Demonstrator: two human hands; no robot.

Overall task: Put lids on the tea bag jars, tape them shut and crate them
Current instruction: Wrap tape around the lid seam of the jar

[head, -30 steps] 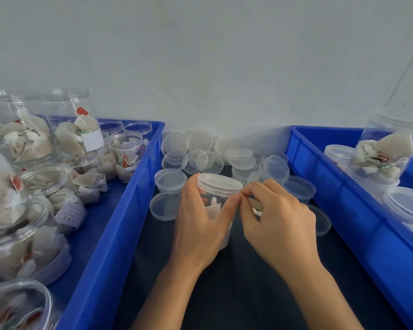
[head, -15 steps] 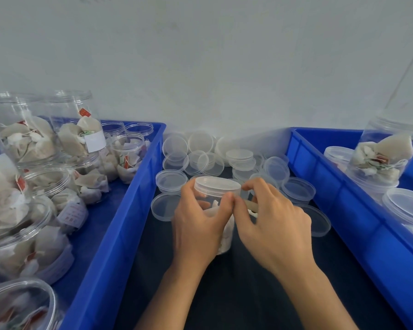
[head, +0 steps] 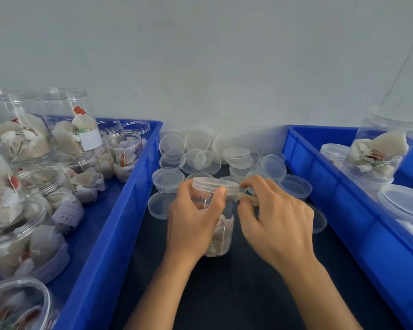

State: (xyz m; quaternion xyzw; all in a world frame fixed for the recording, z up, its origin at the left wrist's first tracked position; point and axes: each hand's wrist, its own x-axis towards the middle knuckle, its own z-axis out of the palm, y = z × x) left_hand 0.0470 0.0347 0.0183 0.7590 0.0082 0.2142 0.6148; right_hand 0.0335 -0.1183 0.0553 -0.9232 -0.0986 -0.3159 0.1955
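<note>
The jar [head: 218, 225], a small clear plastic cylinder with a lid [head: 215, 184] on and a few pale tea bags at its bottom, should be light, smooth-walled and apt to slip or turn, so it is best held round the upper wall just under the lid, as the left hand [head: 193, 222] grips it now with its thumb on the lid's edge. It stands on the dark worktop [head: 236, 294] between two blue crates, loose lids [head: 196, 153] at its 12 o'clock. At its 3 o'clock the right hand [head: 275, 222] pinches what may be a tape end [head: 250, 200] against the lid's rim.
</note>
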